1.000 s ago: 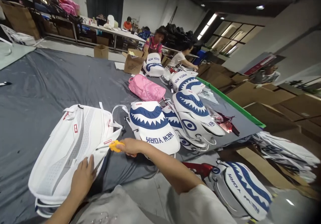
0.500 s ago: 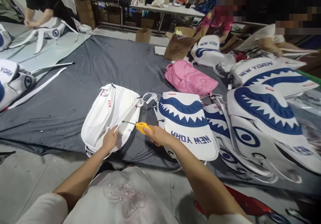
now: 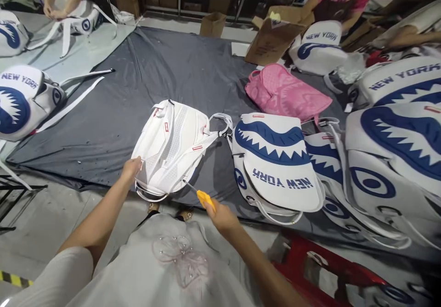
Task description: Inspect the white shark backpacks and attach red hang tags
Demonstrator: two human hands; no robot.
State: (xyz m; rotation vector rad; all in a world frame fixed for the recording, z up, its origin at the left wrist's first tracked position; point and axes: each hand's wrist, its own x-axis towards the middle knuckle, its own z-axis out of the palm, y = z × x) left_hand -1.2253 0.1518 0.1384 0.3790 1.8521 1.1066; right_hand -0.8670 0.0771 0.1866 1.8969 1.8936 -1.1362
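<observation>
Just ahead at 12 o'clock, on the grey sheet (image 3: 103, 128) spread over the floor, the white backpack (image 3: 172, 146) lies strap-side up. Its long axis runs from 7 to 1 o'clock, with the carry-handle end far. The left hand (image 3: 132, 168) pinches its near corner. The right hand (image 3: 222, 215) is clenched round a yellow-handled tool (image 3: 206, 200), whose metal tip aims at 10 o'clock, just short of the bag's near edge. Work on this bag looks barely started. Shark-mouth backpacks (image 3: 275, 160) lie at 2 o'clock.
</observation>
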